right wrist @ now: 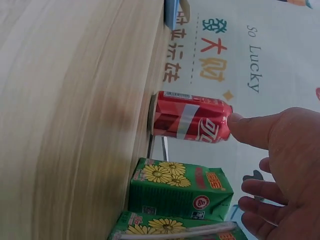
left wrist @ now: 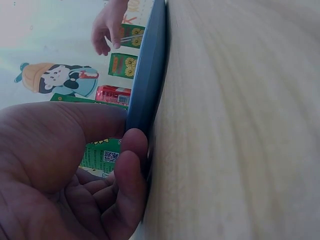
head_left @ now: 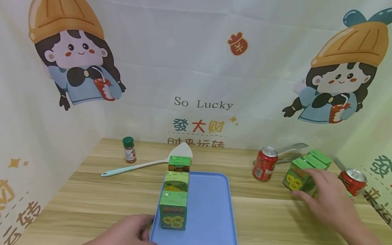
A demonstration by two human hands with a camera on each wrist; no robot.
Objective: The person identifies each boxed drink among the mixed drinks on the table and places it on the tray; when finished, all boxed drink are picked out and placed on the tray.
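My left hand [head_left: 125, 233] grips the left rim of a blue tray [head_left: 210, 214], thumb on top and fingers curled at the edge, also visible in the left wrist view. Along the tray's left side, green drink cartons with yellow flowers [head_left: 173, 214] stand in a row. At the right, my right hand [head_left: 330, 200] reaches over more green cartons [head_left: 295, 177] and partly hides them. In the right wrist view, its thumb and fingers are spread apart beside a flowered carton [right wrist: 175, 192], with nothing pinched between them.
A red soda can [head_left: 264, 164] stands left of the right-hand cartons, another red can [head_left: 354, 181] to their right. Metal utensils [head_left: 293, 147] lie behind. At the back left are a green-capped spice jar [head_left: 129, 150] and a spatula [head_left: 138, 166]. Printed cloth walls [head_left: 205, 81] surround the table.
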